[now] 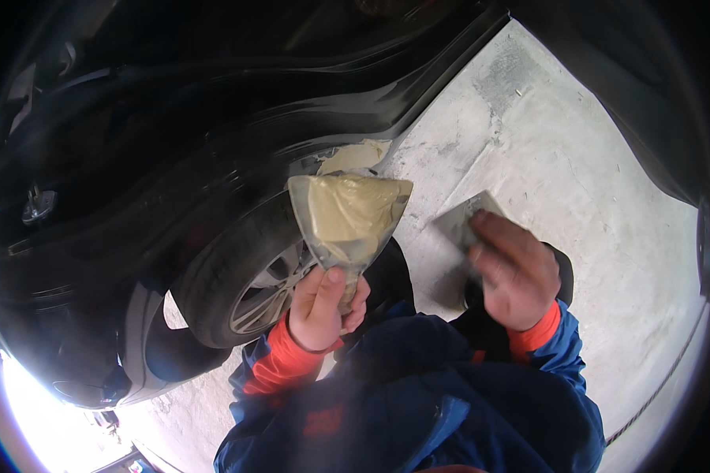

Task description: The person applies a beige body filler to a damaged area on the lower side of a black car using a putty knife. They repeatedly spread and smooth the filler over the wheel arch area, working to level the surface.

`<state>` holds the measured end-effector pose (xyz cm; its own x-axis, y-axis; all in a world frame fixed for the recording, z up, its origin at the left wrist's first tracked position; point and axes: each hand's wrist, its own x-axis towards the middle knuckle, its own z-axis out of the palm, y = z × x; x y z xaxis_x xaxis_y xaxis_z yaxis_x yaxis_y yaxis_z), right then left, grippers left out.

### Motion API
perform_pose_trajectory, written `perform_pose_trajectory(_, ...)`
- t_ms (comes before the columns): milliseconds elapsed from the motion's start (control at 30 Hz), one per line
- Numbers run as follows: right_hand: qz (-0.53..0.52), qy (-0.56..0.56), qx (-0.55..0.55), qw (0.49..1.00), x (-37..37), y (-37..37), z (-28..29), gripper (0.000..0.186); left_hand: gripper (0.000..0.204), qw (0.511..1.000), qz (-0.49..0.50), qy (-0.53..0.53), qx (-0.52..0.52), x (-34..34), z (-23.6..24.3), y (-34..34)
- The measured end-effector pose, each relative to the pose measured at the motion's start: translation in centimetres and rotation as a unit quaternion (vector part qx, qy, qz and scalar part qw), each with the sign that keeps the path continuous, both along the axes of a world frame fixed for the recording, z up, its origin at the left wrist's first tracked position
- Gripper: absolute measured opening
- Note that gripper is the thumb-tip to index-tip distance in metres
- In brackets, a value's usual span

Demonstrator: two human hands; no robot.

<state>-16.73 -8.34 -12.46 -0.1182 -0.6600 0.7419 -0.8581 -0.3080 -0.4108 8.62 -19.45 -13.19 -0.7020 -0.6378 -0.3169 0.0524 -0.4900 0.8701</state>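
My left hand (323,306) is closed round the handle of a wide putty knife (302,206), its blade loaded with beige body filler (355,209). Just beyond the blade, a patch of the same filler (353,156) is spread on the black car's body panel (292,118) above the wheel arch. My right hand (517,272) pinches a thin, flat grey spreader (457,223) between thumb and fingers, off to the right of the putty knife and apart from the car. Some of its fingers look slightly blurred.
Left of my left hand stands the car's wheel with a black tyre (213,272) and silver spokes. A pale, scuffed concrete floor (584,173) lies to the right. A dark panel (647,102) hangs at the upper right. A dark cable (647,406) runs along the lower right.
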Motion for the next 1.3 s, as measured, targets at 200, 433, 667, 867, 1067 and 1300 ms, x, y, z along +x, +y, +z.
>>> perform_pose_trajectory(200,0.016,0.155,-0.011,0.988,1.8,-0.1,-0.6,0.032,0.042,0.997,0.012,-0.06,-0.048,-1.2,-0.3,1.3)
perform_pose_trajectory(433,0.091,0.15,0.09,0.98,1.2,-0.1,-0.7,0.032,0.043,0.994,0.042,-0.046,-0.091,-0.5,-0.2,0.6)
perform_pose_trajectory(667,-0.009,-0.405,0.179,0.897,-0.1,-2.1,-5.0,0.018,0.058,0.949,0.22,0.144,-0.174,3.6,7.0,-5.3)
perform_pose_trajectory(867,0.102,-0.76,-0.029,0.642,0.3,-7.4,-9.7,0.027,0.055,0.906,0.084,0.169,-0.379,5.8,17.5,-10.9)
perform_pose_trajectory(1067,0.124,-0.827,-0.103,0.538,-1.2,-11.7,-13.1,0.031,0.051,-0.119,0.196,-0.461,-0.857,8.6,19.4,-12.0)
perform_pose_trajectory(1300,-0.071,-0.367,-0.116,0.92,-1.1,-14.0,-17.6,0.037,0.044,-0.161,0.254,-0.488,-0.82,10.6,21.4,-11.9)
